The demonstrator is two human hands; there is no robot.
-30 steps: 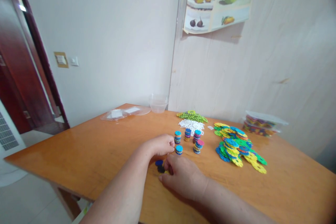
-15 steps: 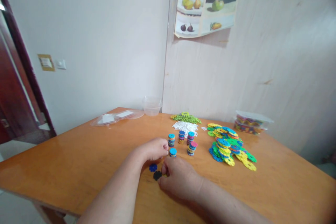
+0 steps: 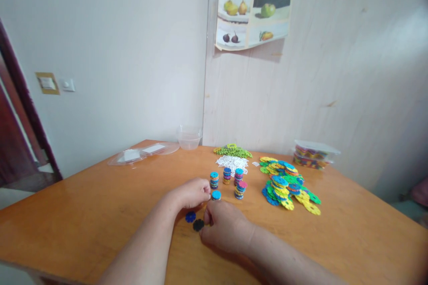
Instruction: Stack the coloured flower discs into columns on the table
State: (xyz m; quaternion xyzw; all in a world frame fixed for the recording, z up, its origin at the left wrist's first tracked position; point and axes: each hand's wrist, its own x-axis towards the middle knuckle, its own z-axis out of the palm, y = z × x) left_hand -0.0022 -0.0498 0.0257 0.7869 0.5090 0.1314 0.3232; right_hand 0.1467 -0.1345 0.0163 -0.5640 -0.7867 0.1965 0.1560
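My left hand (image 3: 194, 192) rests curled on the wooden table (image 3: 83, 213), its fingertips beside a short blue-topped stack of discs (image 3: 216, 195). My right hand (image 3: 224, 227) is curled too, fingers pinched next to a dark disc (image 3: 198, 225) lying flat on the table. A blue disc (image 3: 190, 217) lies just left of it, between both hands. Behind stand several small stacks of coloured discs (image 3: 227, 177). What my fingers hold, if anything, is hidden.
A loose heap of green, yellow and blue discs (image 3: 289, 182) lies to the right. Farther back are a green pile (image 3: 232, 150), white pieces (image 3: 230, 161), a lidded box of discs (image 3: 314, 155), a clear bowl (image 3: 189, 138) and clear lids (image 3: 140, 153).
The view has swung to the right and slightly up. Both hands stay curled near the two loose discs; the right hand has drawn a little closer to the dark disc.
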